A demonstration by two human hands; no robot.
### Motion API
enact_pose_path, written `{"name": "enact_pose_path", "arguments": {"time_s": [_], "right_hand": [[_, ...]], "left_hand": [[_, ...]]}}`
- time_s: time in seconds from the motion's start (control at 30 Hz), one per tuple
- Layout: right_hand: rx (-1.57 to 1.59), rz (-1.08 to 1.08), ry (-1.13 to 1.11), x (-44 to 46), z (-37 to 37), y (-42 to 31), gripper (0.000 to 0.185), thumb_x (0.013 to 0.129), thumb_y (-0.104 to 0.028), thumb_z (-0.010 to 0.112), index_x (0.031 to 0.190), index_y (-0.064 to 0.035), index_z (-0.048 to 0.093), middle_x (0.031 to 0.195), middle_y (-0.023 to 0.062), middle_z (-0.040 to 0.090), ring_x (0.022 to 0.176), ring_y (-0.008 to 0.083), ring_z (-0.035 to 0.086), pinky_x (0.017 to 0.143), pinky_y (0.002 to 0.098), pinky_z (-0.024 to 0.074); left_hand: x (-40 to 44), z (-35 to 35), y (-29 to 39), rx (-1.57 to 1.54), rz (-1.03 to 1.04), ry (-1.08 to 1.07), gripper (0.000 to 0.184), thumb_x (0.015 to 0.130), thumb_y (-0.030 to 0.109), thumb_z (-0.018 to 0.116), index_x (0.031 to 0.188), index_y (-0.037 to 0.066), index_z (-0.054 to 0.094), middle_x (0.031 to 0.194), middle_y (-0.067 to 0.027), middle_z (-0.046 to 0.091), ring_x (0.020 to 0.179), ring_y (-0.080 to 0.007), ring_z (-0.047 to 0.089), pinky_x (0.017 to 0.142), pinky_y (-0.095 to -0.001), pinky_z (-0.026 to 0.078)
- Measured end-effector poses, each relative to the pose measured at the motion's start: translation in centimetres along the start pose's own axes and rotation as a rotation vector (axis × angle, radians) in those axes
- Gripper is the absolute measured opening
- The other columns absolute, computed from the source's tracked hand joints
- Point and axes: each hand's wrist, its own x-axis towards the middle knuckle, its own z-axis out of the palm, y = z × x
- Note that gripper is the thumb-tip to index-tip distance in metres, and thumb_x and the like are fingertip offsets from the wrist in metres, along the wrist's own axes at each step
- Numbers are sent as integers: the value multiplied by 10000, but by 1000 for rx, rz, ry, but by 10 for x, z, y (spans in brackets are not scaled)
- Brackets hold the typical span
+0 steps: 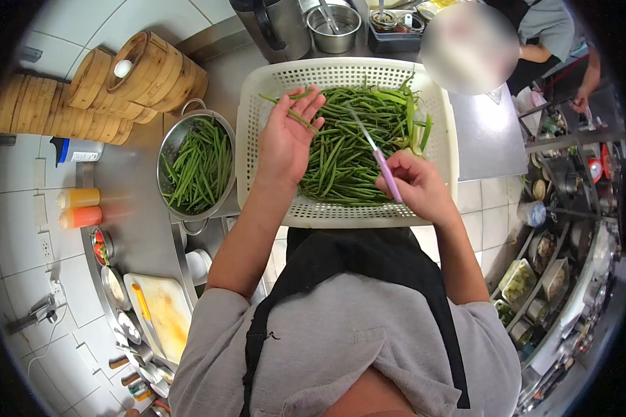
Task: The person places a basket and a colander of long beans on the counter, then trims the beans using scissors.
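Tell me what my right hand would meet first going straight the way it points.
Likely the beans in the white basket, with the knife in your right hand reaching them first; its height above them is unclear.

Grey short-sleeved shirt [313,320] — open at the neck — under a black apron [362,247] with dark shoulder straps [256,337].
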Motion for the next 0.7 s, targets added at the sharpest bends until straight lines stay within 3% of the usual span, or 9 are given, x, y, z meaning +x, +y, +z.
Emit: {"name": "enact_pose_path", "arguments": {"time_s": [0.07,0.27,0.4,0.47,0.63,0.7], "right_hand": [[-190,37,-56,-2,2,-4,232,897,-205,800,902,-41,636,677,-50,594,610,16,503,527,219,362],[-250,68,-114,-3,5,-11,259,885,-228,806,898,-26,645,662,-35,609,604,21,509,515,237,367],[-178,88,-140,-4,7,-17,274,882,-253,807,903,-25,658,685,-6,657,616,27,547,532,237,409],[-361,86,-193,-2,3,-10,212,890,-165,794,959,-32,643,704,-22,658,624,19,549,536,217,407],[-421,-93,-69,-2,-2,-3,221,886,-174,801,996,-40,664,736,2,684,648,43,588,555,244,457],[-385,-236,-36,0,-4,1,194,903,-173,782,1004,-53,667,780,19,711,680,49,617,580,244,481]], "left_hand": [[-8,15,2,30,59,96,365,1094,352,405,1336,107,524,1437,-98,571,1349,-256,517,1083,-457,401],[-17,22,-4,-30,113,16,453,1094,426,383,1449,155,460,1566,-83,430,1445,-231,391,1148,-504,303],[-19,28,-6,-49,118,34,463,1092,443,389,1454,164,463,1568,-79,429,1449,-236,385,1156,-514,290],[-20,31,-7,-68,120,10,496,1088,465,392,1493,184,439,1584,-68,414,1454,-244,378,1180,-524,256],[-18,36,-15,-88,72,-1,523,1092,464,379,1545,201,388,1614,-50,386,1468,-237,360,1210,-533,220],[-22,36,-17,-112,53,17,505,1100,443,366,1540,197,394,1598,-51,408,1442,-231,390,1191,-522,263]]}}
